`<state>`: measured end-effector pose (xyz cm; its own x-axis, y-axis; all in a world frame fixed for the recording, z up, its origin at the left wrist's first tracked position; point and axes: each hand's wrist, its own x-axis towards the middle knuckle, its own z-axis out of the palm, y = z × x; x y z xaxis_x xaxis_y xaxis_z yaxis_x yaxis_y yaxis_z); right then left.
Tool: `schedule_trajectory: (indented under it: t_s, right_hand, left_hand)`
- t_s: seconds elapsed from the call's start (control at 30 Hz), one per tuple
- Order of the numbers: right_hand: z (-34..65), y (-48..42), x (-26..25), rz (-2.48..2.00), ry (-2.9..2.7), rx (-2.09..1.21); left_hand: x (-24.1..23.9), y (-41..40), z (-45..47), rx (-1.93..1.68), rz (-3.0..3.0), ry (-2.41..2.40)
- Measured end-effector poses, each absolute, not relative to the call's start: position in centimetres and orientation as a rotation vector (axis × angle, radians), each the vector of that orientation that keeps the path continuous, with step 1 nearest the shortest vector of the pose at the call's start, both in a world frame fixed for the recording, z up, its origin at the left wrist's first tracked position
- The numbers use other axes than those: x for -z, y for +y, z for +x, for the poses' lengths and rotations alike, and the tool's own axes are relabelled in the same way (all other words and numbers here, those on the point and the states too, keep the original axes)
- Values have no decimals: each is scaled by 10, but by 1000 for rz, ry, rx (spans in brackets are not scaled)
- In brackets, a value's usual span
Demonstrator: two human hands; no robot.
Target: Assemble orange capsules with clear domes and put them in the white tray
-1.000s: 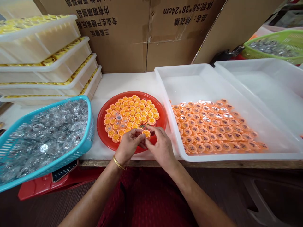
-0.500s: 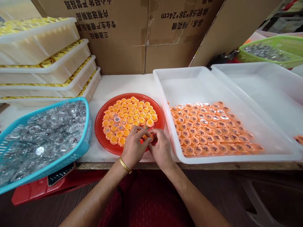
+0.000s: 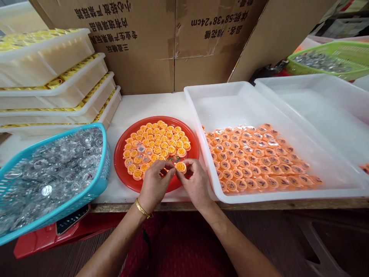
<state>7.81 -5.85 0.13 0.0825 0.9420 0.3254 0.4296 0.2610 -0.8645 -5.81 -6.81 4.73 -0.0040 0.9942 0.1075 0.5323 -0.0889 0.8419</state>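
A small orange cup (image 3: 180,166) filled with yellow bits is held over the near right edge of a red round tray (image 3: 121,169). My right hand (image 3: 196,181) pinches its right side between thumb and fingers. At its left side, the thumb and fingertips of my left hand (image 3: 155,179) are closed on the cup's small handle. Many similar orange cups (image 3: 157,142) with yellow contents lie packed on the tray. A few of them have clear pieces on top. Loose dark and green specks show on the tray just beyond my hands.
Left stands a blue basket (image 3: 105,165) of clear plastic pieces, with stacked white crates (image 3: 54,92) behind. Right, a white tub (image 3: 259,198) holds rows of orange cups with dark-patterned tops. Beyond are another white tub (image 3: 302,82), a green basket (image 3: 354,57) and a cardboard box (image 3: 144,73).
The cup between my hands has come into clear view, its yellow face turned up. My left hand has shifted slightly left and down, and its fingers cover less of the cup.
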Motion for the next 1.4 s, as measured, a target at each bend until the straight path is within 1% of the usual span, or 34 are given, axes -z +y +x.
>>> schedule_trajectory:
  t_s: [0.2,0.4,0.6,0.73,0.97,1.17,1.4]
  right_hand:
    - [79,-59,1,-1281,-1609,-564]
    - [77,-59,2,-1226,-1668,-475]
    - [77,-58,-1,-1233,-1621,-522]
    - [77,-57,1,-1214,-1622,-497]
    - [76,-57,2,-1158,-1650,-474]
    - [77,-56,0,-1135,-1629,-491]
    - [80,-56,0,-1124,-1604,-489]
  left_hand:
    - [-55,-58,-49,-892,1787,1639]
    - [-55,-40,-56,-889,1835,1510]
    - [-60,-45,-64,-951,1784,1504]
    - [-60,-51,-67,-888,1849,1475]
    - [-61,-48,-59,-743,2051,1589]
    - [-64,-48,-55,-753,2087,1559]
    - [-69,-44,-55,-675,2129,1498]
